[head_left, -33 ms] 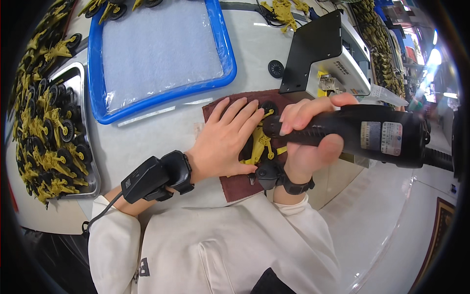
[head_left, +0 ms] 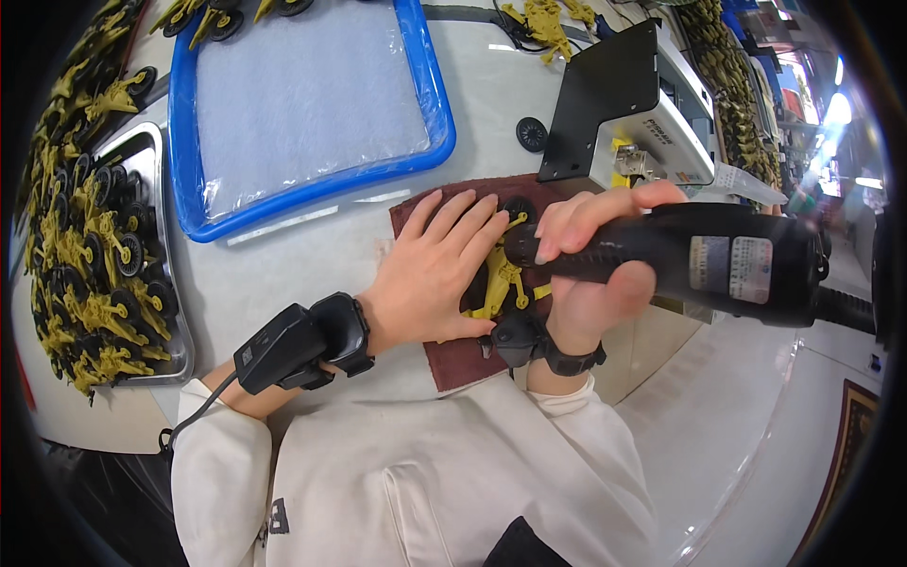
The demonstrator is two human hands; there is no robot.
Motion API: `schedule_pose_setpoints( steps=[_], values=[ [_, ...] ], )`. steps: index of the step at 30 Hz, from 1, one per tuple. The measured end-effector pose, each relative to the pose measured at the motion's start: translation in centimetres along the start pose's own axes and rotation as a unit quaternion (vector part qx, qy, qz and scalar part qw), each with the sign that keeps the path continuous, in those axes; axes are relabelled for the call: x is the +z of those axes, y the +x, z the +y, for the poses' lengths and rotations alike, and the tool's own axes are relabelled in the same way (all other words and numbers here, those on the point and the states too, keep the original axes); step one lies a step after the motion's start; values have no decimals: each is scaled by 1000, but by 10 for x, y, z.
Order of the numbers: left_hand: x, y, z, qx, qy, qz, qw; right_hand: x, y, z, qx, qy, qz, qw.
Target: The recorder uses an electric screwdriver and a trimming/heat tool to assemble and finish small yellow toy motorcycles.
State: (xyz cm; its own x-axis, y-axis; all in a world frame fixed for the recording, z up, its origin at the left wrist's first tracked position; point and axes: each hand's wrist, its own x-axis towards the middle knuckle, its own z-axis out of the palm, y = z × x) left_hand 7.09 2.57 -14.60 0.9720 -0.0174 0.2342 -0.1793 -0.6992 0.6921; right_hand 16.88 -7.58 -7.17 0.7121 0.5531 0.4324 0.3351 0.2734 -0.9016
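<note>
A yellow plastic toy-vehicle frame (head_left: 505, 276) with black wheels lies on a dark red cloth (head_left: 459, 367). My left hand (head_left: 425, 269) rests flat over its left part, fingers spread and thumb stretched out, hiding much of it. A thick black electric screwdriver (head_left: 789, 255) is gripped by my right hand (head_left: 578, 310), its fingers over the top and thumb below. The tool lies nearly level, with its nose at the right side of the yellow frame. Its tip and the spot it meets cannot be made out.
A blue tray (head_left: 439, 94) lined with clear plastic stands beyond my left hand. On the left, a metal tray (head_left: 179, 321) is heaped with yellow, black-wheeled parts. A loose black wheel (head_left: 532, 134) lies near a black-and-white boxy machine (head_left: 605, 104) beyond my right hand.
</note>
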Motion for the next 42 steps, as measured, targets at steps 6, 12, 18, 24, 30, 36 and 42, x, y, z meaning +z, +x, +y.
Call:
schedule_pose_setpoints(
  steps=[6,12,18,24,30,36,42],
  values=[
    [-1,-2,-3,8,15,3,1000,-9,-6,2,-125,67,-47,989],
    [-1,5,0,13,18,-2,1000,-67,41,-45,-185,-96,293,933],
    [-1,3,1,16,24,-5,1000,-76,65,-33,-133,-134,258,948],
    [-2,5,-1,26,36,-5,999,-72,15,-45,-58,3,121,991],
    [1,2,-1,12,38,-7,999,-30,-6,-23,-120,84,75,986],
    [2,1,0,10,31,-4,999,-29,15,-15,-71,61,107,990],
    [2,1,-1,4,25,-6,1000,-24,24,0,-14,-1,141,990]
  ],
)
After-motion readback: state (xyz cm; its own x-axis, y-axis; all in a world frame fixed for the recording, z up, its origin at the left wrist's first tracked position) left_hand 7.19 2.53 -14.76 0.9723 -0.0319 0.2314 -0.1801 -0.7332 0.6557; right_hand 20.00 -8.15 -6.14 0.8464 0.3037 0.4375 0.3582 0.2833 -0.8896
